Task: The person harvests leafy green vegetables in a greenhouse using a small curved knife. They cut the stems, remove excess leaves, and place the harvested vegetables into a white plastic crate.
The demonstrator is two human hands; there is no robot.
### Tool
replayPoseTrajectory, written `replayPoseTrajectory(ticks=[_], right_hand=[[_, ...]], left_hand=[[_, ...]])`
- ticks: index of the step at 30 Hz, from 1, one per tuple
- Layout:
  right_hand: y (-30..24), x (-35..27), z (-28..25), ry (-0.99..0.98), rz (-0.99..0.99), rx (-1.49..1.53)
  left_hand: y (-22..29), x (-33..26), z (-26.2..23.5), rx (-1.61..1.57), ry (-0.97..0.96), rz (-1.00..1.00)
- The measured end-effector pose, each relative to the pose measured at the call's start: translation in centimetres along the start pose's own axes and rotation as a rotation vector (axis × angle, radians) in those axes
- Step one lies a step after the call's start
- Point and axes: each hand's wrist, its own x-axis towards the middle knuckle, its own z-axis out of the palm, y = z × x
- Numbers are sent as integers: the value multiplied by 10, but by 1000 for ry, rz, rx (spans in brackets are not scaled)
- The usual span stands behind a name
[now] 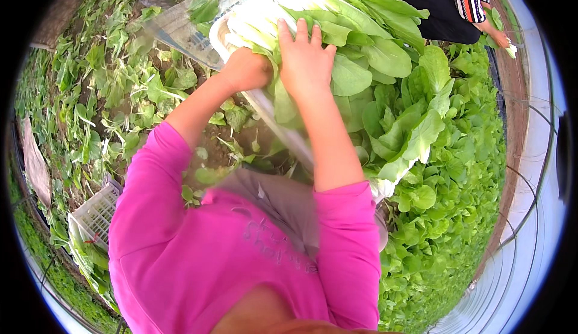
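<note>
A white crate (pixel 263 106) in front of me is heaped with leafy greens (pixel 367 63), their white stems toward the far left and their leaves toward the right. My right hand (pixel 305 57) lies flat on top of the greens, fingers stretched and a little apart. Beside it, at the crate's left edge, my left hand (pixel 248 69) is closed with the knuckles up. Whatever is in its fingers is hidden beneath the hand. More greens (pixel 415 135) fill the near right end of the crate, some leaves hanging over the side.
Growing greens (pixel 445 225) cover the bed on the right. Loose leaves (pixel 90 117) litter the soil on the left, where another white crate (pixel 99 213) stands. A clear plastic sheet (pixel 192 24) lies beyond my crate. At far right, a co-worker's hand (pixel 498 38) holds a plant.
</note>
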Motion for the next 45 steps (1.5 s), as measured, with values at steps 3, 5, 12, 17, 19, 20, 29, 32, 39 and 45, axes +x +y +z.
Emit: replayPoseTrajectory(ticks=[3,5,12,17,19,20,29,32,39,45], right_hand=[[-13,4,9,52,36,-13],[-15,1,8,27,41,28],[-10,-5,15,104,37,36],[-4,-3,3,59,13,113],[1,-6,-5,-1,-25,198],[3,-14,-2,65,-23,240],[9,-60,36,286,-125,113],[22,-48,68,368,-128,171],[19,-51,70,432,-170,58],[10,-88,38,437,-219,-17]], left_hand=[[-5,1,4,-41,118,48],[-18,-18,20,-93,379,229],[-15,-72,-41,-501,511,89],[4,11,-39,-204,662,426],[-9,32,-23,-147,610,369],[-7,33,-20,-113,618,377],[-6,55,3,100,656,330],[-5,65,8,144,633,290],[-21,50,0,-10,577,373],[-13,7,-50,-358,364,361]])
